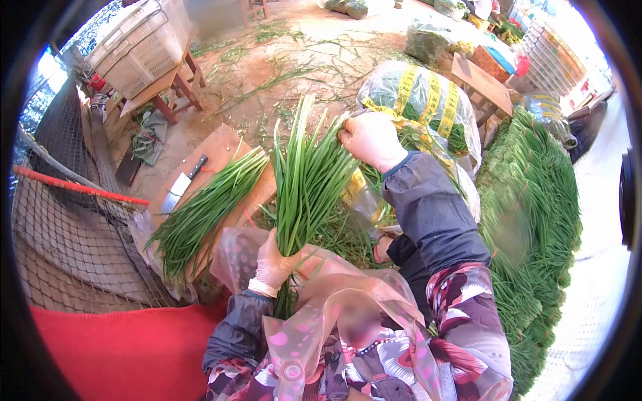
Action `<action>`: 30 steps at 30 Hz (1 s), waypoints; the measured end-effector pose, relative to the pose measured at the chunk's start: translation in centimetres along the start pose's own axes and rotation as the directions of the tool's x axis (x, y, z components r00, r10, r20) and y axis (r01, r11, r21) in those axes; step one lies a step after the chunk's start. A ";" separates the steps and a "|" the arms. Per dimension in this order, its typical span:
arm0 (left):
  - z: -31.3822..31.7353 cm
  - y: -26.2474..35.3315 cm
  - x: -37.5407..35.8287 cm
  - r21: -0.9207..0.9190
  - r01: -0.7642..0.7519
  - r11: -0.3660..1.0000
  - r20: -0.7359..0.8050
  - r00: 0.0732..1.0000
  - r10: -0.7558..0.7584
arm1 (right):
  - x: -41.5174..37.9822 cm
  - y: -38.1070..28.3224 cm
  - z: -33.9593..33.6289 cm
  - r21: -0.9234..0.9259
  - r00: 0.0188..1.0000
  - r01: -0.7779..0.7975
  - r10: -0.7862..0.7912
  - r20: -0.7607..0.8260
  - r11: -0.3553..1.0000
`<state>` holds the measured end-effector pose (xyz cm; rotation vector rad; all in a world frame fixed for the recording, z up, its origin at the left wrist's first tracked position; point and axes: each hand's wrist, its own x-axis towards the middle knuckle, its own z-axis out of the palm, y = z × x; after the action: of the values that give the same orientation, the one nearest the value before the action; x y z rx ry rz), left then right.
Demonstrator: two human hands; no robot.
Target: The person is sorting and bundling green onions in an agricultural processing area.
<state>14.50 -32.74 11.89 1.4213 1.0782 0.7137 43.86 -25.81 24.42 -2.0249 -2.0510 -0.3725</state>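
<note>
1. Over our lap, our left hand (273,262) is closed around the lower part of 1 upright bunch of long green stalks (301,190). Our right hand (376,139) pinches stalks at its upper right edge.
2. Below the bunch, we wear a clear plastic apron with pink spots (301,337).
3. Just left of the bunch, we have a wooden board (221,142) bearing a 2nd bunch (212,210) and, beside that, 1 knife (176,191) with a black handle.
4. Beyond our right hand sits a clear bag of greens (428,93) with yellow printed tape.
5. To our right lies a long heap of greens (528,227); to our lower left, a red cloth (127,351).
6. Farther off at upper left, a pale plastic crate (140,57) rests on a wooden stand (155,92).
</note>
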 end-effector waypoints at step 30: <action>-5.3 5.2 -3.4 -0.042 0.188 0.981 0.340 0.926 -0.163 | 0.0 1.1 1.0 0.863 0.898 -0.419 -0.012 0.440 0.282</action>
<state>9.50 -33.17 18.31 1.3063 0.8875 0.3607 44.99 -25.40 23.47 -1.4924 -1.4068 1.1565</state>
